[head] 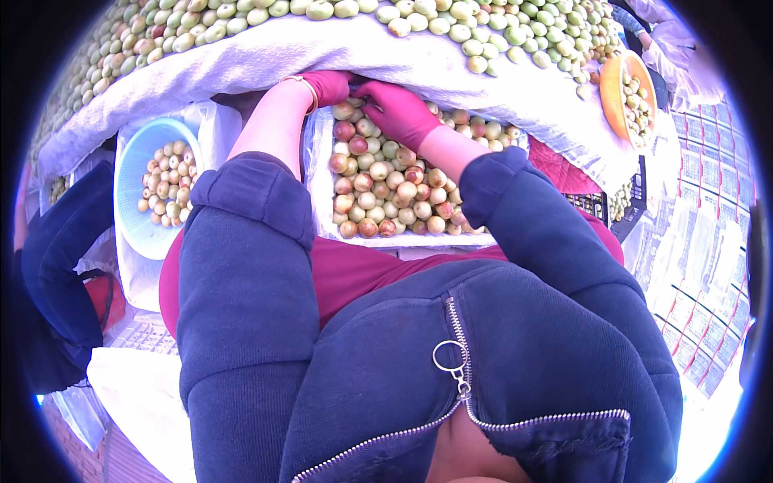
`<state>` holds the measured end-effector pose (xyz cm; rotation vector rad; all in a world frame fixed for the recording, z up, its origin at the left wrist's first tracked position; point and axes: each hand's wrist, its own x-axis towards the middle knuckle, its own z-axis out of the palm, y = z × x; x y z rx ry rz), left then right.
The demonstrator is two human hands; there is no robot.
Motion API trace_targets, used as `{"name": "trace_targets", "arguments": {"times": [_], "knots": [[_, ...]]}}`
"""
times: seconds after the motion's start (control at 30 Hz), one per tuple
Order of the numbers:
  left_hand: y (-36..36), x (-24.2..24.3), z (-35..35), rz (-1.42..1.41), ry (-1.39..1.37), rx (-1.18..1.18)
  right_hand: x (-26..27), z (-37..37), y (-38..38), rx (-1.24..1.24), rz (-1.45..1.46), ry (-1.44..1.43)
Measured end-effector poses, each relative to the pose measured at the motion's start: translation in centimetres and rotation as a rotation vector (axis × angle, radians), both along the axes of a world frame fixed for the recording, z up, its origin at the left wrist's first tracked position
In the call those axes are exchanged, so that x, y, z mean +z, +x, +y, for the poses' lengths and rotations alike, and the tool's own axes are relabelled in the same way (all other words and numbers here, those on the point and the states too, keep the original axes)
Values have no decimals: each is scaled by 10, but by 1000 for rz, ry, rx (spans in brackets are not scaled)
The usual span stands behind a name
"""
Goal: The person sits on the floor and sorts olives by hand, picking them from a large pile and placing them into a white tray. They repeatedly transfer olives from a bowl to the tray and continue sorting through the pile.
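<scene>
My left hand (329, 88), in a pink-red glove with a bracelet at the wrist, reaches to the far left corner of a lined box (392, 241). Its fingertips are hidden beneath the edge of a white woven sheet (290, 45). Over the box's far end bends my right hand (403, 116), gloved alike, its fingertips close to the left hand. Whether either hand grips something cannot be made out. Round jujubes (392, 180), cream to reddish brown, fill the box below both hands.
Green jujubes (519, 30) lie heaped on the raised sheet. A blue plastic basin (130, 181) of jujubes stands left; an orange basket (613, 99) sits far right. Another person's dark sleeve (60, 253) shows at left, and another person (676, 54) at upper right. A black crate (637, 199) is at right.
</scene>
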<state>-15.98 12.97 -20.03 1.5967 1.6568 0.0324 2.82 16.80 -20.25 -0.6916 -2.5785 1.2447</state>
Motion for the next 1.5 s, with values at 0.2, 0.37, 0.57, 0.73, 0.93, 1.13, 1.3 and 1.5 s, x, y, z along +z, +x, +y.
{"name": "trace_targets", "arguments": {"times": [0.2,0.37,0.57,0.73,0.93,1.13,1.3,1.5], "knots": [[3,9,-3,-151,-104,137,30,12,78,22,133,57],[11,21,-3,-50,-98,103,35,15,125,-110,-63,-46],[11,17,-4,-87,-87,135,25,-7,102,555,-176,492],[8,13,-2,-36,-92,96,27,-5,79,694,-282,655],[5,9,-3,-64,-91,93,42,-5,84,-9,-54,-624],[4,2,0,-13,-68,73,40,-4,77,-130,58,-1152],[4,-6,1,-40,-33,44,21,2,48,-110,68,-395],[4,-2,1,-18,-29,66,2,4,21,-67,-2,139]]}}
